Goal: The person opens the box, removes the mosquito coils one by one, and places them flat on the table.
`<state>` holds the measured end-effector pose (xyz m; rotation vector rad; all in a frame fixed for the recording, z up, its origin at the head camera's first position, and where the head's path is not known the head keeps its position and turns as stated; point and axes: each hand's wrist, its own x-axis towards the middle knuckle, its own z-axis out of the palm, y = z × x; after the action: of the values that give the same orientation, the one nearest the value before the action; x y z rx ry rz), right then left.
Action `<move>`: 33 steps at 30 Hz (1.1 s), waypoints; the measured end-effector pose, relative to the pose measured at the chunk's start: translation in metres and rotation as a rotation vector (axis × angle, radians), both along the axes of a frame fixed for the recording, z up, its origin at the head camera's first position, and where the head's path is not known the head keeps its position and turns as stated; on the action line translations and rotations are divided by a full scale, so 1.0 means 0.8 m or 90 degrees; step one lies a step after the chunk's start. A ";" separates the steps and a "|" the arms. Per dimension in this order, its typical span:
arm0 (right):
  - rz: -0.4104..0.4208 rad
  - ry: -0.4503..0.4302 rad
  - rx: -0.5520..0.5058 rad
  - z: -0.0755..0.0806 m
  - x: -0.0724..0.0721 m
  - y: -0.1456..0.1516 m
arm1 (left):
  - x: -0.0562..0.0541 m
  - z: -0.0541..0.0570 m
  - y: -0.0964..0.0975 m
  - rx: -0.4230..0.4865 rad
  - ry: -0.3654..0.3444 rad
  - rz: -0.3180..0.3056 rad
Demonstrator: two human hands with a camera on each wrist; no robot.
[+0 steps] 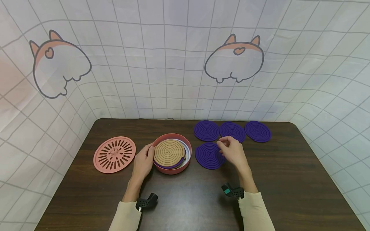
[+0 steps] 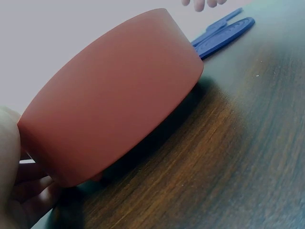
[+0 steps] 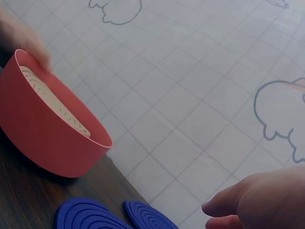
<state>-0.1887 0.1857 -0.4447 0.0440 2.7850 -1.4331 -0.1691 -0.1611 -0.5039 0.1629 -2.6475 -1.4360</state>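
Note:
My left hand (image 1: 143, 161) grips the left wall of a round red tin-like box (image 1: 171, 171), thumb at the rim and fingers low on the outside. Inside the box lies a tan mosquito coil (image 1: 169, 152) on top of a purple one, above a white surface. My right hand (image 1: 233, 152) hovers by the right side of the nearest purple mosquito coil (image 1: 209, 155). Its fingers are loosely bent, with nothing between thumb and fingertips in the right wrist view. Whether it touches that coil is hard to tell, though it looks raised above it.
A pink slotted lid (image 1: 114, 154) lies on the dark wooden table (image 1: 185, 205), left of the box. Along the back edge are more purple coils, one at left (image 1: 206, 130), one in the middle (image 1: 232, 131) and one at right (image 1: 258, 131). A grid-patterned curtain (image 1: 173, 80) hangs behind.

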 end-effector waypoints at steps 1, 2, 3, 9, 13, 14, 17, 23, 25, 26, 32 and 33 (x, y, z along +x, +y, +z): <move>-0.001 0.001 -0.001 0.000 0.000 0.000 | 0.000 0.000 0.000 0.000 0.000 0.001; 0.000 0.003 -0.002 0.001 0.000 0.000 | 0.000 -0.001 0.000 0.000 0.001 0.001; 0.000 0.004 -0.004 0.001 0.001 -0.001 | 0.000 -0.001 0.000 -0.001 0.002 0.000; 0.001 0.030 -0.012 0.004 0.002 -0.008 | -0.001 -0.002 0.000 -0.003 0.004 0.001; 0.002 0.046 -0.015 0.005 0.002 -0.015 | -0.001 -0.002 0.000 -0.002 0.001 0.001; 0.003 0.047 -0.016 0.005 0.003 -0.017 | 0.000 -0.001 0.000 -0.002 0.001 0.001; 0.007 0.049 -0.019 0.005 0.004 -0.023 | 0.000 -0.001 0.000 -0.004 0.002 0.000; 0.007 0.045 -0.031 0.009 0.007 -0.033 | 0.000 -0.001 0.000 -0.005 0.006 -0.001; 0.007 0.044 -0.034 0.009 0.007 -0.035 | -0.001 -0.002 0.000 -0.005 0.008 -0.001; 0.006 0.043 -0.034 0.010 0.008 -0.036 | -0.001 -0.002 0.000 -0.006 0.008 -0.001; 0.003 0.052 -0.039 0.010 0.009 -0.043 | 0.000 -0.001 0.000 -0.007 0.003 0.000; 0.002 0.055 -0.040 0.010 0.009 -0.044 | 0.000 -0.001 0.000 -0.006 0.003 -0.001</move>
<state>-0.1814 0.1508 -0.4367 -0.0238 2.8030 -1.5583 -0.1694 -0.1613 -0.5048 0.1570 -2.6506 -1.4220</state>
